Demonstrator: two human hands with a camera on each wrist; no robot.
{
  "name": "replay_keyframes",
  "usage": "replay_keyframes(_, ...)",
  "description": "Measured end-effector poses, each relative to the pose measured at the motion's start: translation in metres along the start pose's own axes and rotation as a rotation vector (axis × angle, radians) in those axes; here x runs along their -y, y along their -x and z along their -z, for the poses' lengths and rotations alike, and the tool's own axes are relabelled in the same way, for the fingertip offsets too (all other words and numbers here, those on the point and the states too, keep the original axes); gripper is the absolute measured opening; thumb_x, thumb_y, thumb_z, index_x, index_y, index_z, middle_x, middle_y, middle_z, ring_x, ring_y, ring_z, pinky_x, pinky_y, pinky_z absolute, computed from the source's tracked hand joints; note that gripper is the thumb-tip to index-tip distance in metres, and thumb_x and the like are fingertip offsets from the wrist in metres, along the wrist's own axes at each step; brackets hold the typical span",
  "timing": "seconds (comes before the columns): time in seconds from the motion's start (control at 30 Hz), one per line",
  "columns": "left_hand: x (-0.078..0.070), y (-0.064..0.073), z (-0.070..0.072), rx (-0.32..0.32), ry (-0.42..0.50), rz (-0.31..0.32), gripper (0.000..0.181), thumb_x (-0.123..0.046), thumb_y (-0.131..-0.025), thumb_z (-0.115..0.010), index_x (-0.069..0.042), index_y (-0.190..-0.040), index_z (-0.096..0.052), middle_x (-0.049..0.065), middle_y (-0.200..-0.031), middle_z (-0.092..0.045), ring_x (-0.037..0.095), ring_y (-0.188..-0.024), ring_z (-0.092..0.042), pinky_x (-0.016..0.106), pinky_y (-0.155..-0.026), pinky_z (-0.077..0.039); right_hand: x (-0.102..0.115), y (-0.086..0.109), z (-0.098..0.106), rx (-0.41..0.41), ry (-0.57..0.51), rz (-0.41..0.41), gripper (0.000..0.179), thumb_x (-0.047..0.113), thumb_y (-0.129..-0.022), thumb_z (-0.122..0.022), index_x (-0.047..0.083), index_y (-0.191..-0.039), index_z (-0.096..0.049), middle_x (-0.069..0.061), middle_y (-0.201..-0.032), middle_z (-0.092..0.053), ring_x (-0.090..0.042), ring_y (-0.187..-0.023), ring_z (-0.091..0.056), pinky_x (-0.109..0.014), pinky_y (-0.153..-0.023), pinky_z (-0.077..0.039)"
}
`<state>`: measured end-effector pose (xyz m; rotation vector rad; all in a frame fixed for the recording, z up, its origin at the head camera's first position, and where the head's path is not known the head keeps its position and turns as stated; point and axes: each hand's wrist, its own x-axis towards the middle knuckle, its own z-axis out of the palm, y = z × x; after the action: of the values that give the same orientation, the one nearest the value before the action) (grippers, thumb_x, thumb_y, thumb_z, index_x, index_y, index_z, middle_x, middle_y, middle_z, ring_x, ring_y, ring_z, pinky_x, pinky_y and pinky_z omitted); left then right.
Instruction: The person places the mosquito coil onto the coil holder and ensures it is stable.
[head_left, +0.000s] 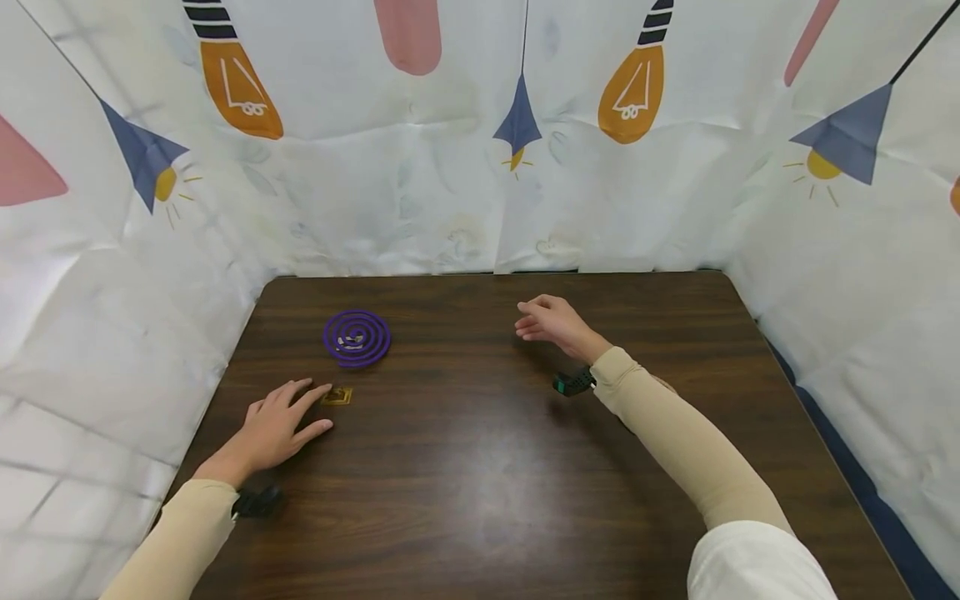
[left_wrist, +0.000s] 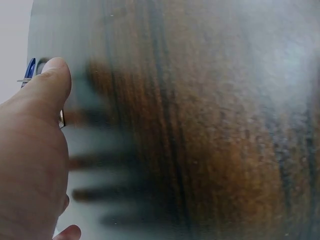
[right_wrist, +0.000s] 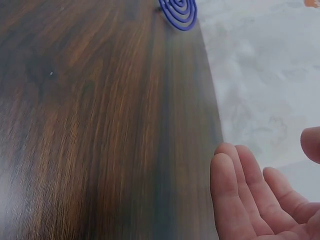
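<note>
A purple spiral mosquito coil [head_left: 357, 337] sits at the left rear of the table, with a pale metallic piece showing near its centre. Just in front of it lies a small flat gold rectangle with a dark pattern [head_left: 337, 396]. My left hand [head_left: 273, 429] is spread, its index fingertip at the gold rectangle's edge; whether they touch, I cannot tell. That hand [left_wrist: 37, 135] hides most of both things in the left wrist view. Over the right rear of the table, my right hand [head_left: 555, 323] holds nothing, its fingers [right_wrist: 225, 185] loosely extended and thumb apart.
The dark wood-grain table [head_left: 480, 467] has rounded rear corners. White fabric [head_left: 450, 192] printed with lamps and bulbs hangs along the rear and both sides. Black devices [head_left: 573, 382] are strapped at both wrists.
</note>
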<state>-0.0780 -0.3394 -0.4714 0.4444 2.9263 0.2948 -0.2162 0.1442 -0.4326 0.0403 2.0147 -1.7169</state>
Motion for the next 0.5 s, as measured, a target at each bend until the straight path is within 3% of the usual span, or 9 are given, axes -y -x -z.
replay_keyframes(0.27,0.001,0.006,-0.002,-0.004,-0.005,-0.002,0.063,-0.049,-0.103,-0.06,-0.017,-0.155,-0.045,0.028,-0.158,-0.039,0.058,-0.143,-0.036,0.078,-0.098,-0.035,-0.009,0.012,0.014,-0.04,0.037,0.035,0.061,0.039,-0.107,-0.055,-0.008,-0.145,-0.044,-0.031,-0.132,-0.065,-0.021,-0.103,-0.074,-0.043,-0.104,-0.057)
replay_keyframes(0.5,0.0,0.006,-0.003,-0.003,-0.007,0.0,0.064,-0.049,-0.102,-0.061,-0.018,-0.156,-0.043,0.027,-0.158,-0.038,0.057,-0.144,-0.035,0.079,-0.099,-0.035,-0.021,0.026,0.032,-0.082,0.078,0.051,0.06,0.04,-0.108,-0.055,-0.007,-0.143,-0.046,-0.033,-0.132,-0.064,-0.029,-0.11,-0.073,-0.043,-0.102,-0.058)
